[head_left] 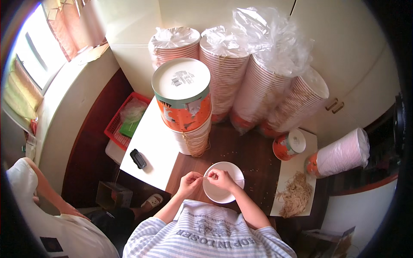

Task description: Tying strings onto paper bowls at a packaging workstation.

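Over a white bowl [220, 197] on the dark brown tabletop, my two hands meet close together. The fingers of my left hand [190, 183] are closed in a pinch at the bowl's left rim. My right hand [221, 178] pinches too, above the bowl, its fingertips almost touching the left ones. Something thin and pale seems to run between the fingertips; it is too small to name. A fine line also sticks out by the right wrist, over the bowl's right rim. What lies inside the bowl is mostly hidden by my hands.
Tiny bead-like bits lie scattered around the bowl. An orange paper bucket stack [183, 114] with cord handles stands ahead; tall bagged stacks [262, 86] rise behind. At right are a small orange bucket [289, 145], a lying stack [342, 154] and tangled cord [297, 195]. Another person [56, 219] is at left.
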Available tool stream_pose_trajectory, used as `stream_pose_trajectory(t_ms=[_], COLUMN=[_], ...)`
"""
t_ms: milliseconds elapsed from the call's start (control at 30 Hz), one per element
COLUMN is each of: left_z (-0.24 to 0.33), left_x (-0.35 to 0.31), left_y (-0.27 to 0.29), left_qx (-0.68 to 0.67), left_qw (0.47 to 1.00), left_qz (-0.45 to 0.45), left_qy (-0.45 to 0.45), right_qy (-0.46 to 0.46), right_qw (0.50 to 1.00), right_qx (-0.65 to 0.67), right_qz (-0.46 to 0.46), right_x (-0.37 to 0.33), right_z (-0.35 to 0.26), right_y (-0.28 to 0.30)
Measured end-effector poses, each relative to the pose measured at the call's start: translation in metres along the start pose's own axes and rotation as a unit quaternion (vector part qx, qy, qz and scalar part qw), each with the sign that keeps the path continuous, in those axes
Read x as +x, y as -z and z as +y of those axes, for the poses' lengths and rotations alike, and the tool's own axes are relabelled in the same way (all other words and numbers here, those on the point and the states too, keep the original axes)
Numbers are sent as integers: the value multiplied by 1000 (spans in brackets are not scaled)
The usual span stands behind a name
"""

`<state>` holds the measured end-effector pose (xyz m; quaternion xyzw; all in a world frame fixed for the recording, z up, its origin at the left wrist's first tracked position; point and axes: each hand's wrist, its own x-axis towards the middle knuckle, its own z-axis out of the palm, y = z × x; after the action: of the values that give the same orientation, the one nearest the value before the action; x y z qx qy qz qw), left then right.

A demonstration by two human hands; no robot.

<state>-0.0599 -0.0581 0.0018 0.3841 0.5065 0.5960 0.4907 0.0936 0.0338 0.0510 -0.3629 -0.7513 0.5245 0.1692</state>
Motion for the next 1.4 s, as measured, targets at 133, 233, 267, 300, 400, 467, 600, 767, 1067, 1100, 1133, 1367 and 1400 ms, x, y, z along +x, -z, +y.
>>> stream_pose_trajectory(t_ms=[133,233,267,300,400,467,600,767,1067,1100,1133,1367,1400], left_z=[3,5,5,5,9,16,22,34,28,27,27,27,27], left_x=[-1,-2,-3,-3,-3,-1,5,8,9,10,12,11,10], left_y=[1,1,2,3,4,2,1,-4,7,7,7,6,6], left_qx=[-19,-31,-34,-34,-43,-23,38,165,104,103,131,154,154], left_qw=[1000,999,999,999,998,999,999,985,991,991,988,981,981], left_qz=[-14,-16,-15,-15,-32,-26,-18,-42,-21,-21,-18,-29,-29], left_qy=[-20,-25,-24,-25,-21,-8,30,37,82,82,84,114,114], right_qy=[-19,-29,-29,-33,-24,-11,31,138,162,177,191,247,224], right_qw=[1000,999,999,999,1000,1000,997,986,973,970,966,952,959], right_qx=[14,24,24,14,-7,-18,-45,-75,-118,-112,-106,-117,-99], right_qz=[-7,-10,-10,-13,1,16,59,54,113,125,137,140,143], right_x=[2,2,2,2,1,0,-3,-1,-15,-15,-16,-16,-17], right_z=[1,7,8,7,1,-5,-14,1,7,9,10,9,10], right_y=[-2,-4,-4,-4,-2,-2,-1,-9,-21,-22,-23,-25,-25])
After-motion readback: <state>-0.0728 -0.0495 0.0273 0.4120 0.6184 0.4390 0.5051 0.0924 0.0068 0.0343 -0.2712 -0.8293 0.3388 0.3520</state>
